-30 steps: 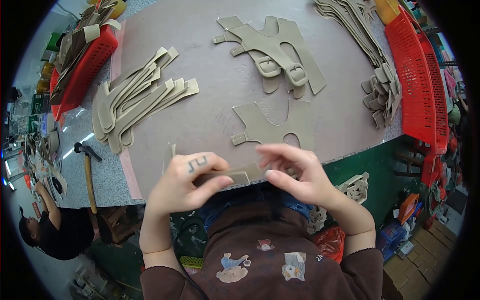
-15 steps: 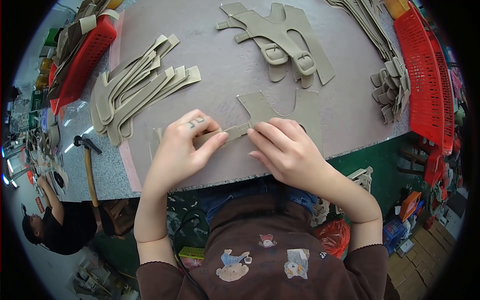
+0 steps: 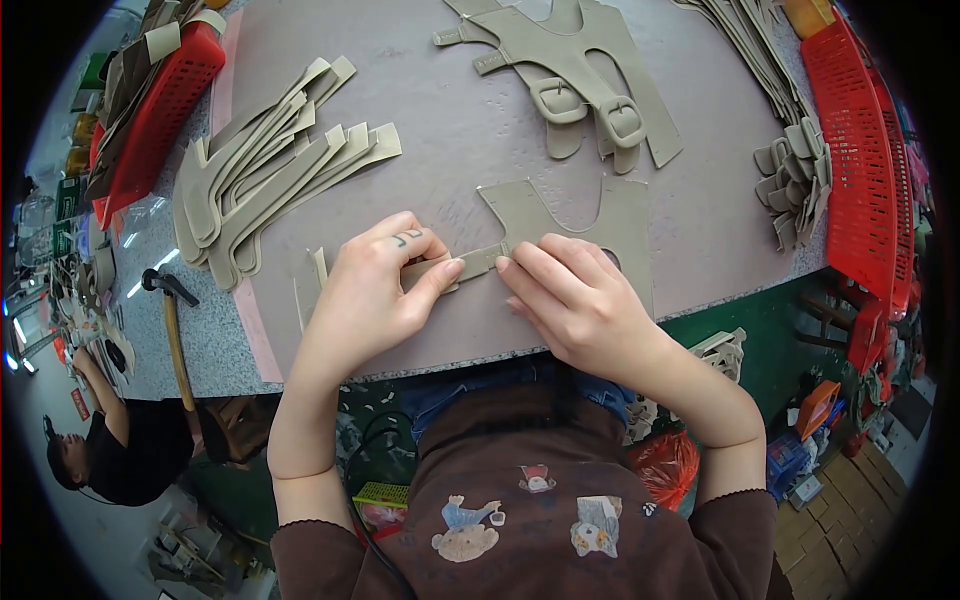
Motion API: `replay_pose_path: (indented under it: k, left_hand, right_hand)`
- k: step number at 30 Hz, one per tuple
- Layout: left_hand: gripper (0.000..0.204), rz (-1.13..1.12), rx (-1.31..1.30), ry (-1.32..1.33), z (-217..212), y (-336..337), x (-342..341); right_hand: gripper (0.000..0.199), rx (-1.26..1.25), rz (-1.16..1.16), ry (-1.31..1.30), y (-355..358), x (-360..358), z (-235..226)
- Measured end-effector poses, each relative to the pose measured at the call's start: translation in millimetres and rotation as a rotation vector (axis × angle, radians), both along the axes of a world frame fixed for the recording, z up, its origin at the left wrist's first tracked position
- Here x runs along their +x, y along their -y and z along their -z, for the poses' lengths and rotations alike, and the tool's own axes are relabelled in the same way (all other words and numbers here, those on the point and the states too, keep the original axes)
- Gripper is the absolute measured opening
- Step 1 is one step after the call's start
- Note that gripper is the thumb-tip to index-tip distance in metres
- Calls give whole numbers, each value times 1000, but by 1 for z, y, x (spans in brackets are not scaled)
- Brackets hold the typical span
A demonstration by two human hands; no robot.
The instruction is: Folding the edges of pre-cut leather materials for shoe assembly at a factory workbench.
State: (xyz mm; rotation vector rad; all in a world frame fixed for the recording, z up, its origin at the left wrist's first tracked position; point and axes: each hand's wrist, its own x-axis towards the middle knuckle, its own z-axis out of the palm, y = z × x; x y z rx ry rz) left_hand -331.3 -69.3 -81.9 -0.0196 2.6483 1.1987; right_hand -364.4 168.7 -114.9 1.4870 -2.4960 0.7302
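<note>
Between my hands is a flat olive-grey strap (image 3: 478,264), joined end to end with a tab of a cut-out shoe upper (image 3: 518,208) lying on the table. My left hand (image 3: 388,290) pinches the strap between thumb and curled fingers. With its fingertips, my right hand (image 3: 575,300) presses the upper's tab where the strap meets it, covering part of the upper. Farther off lie finished-looking uppers (image 3: 545,45) of the same colour, with two covered buckles (image 3: 622,120) on their straps. To the left spreads a fanned pile of curved strap pieces (image 3: 270,170).
Red plastic baskets stand at the left (image 3: 165,120) and right (image 3: 850,150) table edges. Small looped buckle straps (image 3: 795,180) and long strips (image 3: 745,50) lie at right. A hammer (image 3: 175,320) rests at the left corner. A co-worker (image 3: 120,440) is at lower left.
The view has shifted slightly, so the table things sit a little differently. My hands keep almost the same grip on the strap and the upper's tab.
</note>
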Motion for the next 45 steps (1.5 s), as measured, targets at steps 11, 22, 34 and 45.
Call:
replay_pose_path:
  k: [11,22,34,45]
  left_hand:
    - [14,12,-132,-95,2,-8,4]
    - [19,24,85,-169,-9,6,22]
    - [46,263,-530,-527,19,-18,40]
    - [38,236,-469,-483,12,-22,42]
  right_hand:
    - [42,152,48,105,11,0,-10]
    - [53,-36,194,388,-11,-39,-26]
    - [51,7,80,395,-1,-57,-8]
    - [39,-93,151,124,-13,-45,3]
